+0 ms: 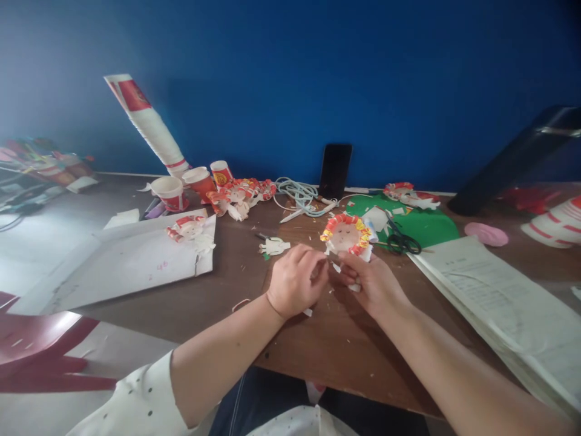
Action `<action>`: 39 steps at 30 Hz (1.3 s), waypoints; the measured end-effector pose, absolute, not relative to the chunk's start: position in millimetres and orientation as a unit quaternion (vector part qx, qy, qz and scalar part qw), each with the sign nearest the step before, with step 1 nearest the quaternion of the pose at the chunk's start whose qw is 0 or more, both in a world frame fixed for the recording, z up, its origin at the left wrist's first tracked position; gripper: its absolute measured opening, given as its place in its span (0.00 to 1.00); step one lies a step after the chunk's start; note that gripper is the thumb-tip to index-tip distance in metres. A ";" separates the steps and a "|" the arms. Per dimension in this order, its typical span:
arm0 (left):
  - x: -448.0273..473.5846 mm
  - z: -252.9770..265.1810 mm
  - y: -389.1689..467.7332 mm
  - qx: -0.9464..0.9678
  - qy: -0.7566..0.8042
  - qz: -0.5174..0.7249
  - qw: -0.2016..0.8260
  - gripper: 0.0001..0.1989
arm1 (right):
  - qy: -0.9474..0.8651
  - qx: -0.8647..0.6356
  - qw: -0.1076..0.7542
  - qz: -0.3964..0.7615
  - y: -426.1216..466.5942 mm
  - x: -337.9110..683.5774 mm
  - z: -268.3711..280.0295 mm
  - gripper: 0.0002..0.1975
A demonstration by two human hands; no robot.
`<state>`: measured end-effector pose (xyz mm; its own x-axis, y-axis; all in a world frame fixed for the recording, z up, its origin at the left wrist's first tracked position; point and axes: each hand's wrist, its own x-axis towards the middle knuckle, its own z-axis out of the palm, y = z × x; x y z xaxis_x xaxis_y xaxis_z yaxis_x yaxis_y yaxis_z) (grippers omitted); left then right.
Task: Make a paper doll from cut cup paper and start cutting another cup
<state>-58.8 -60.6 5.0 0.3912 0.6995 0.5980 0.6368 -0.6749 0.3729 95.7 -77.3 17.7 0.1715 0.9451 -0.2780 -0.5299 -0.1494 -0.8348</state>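
Observation:
A paper doll [345, 235] with a round drawn face and a ring of red and yellow paper curls is just beyond my fingers. My right hand [374, 283] is closed at its lower edge, the thumb over it and white paper bits showing beneath the fingers. Close beside it, my left hand [300, 280] is closed in a pinch toward the doll's lower part. Whatever lies between those left fingertips is hidden. Left of the doll, a small white paper body cut-out [274, 246] lies on the brown table [331, 357].
Black scissors [403, 243] rest on green paper [438, 229]. Paper cups [169, 194] and other curled dolls [242, 195] stand or lie at the back, near a cable [297, 195] and an upright phone [336, 171]. A paper stack [508, 303] lies right, a white board [136, 266] left.

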 end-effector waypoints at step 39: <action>-54.4 9.5 -34.6 0.365 0.380 0.424 0.737 0.15 | -0.583 -0.618 0.320 0.419 -77.7 126.1 26.1 0.12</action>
<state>-54.4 -34.6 9.5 0.3527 0.9015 -0.2507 -0.3470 0.3749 0.8597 126.1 -77.7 26.1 -0.0315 0.9891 -0.1438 0.4528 -0.1142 -0.8843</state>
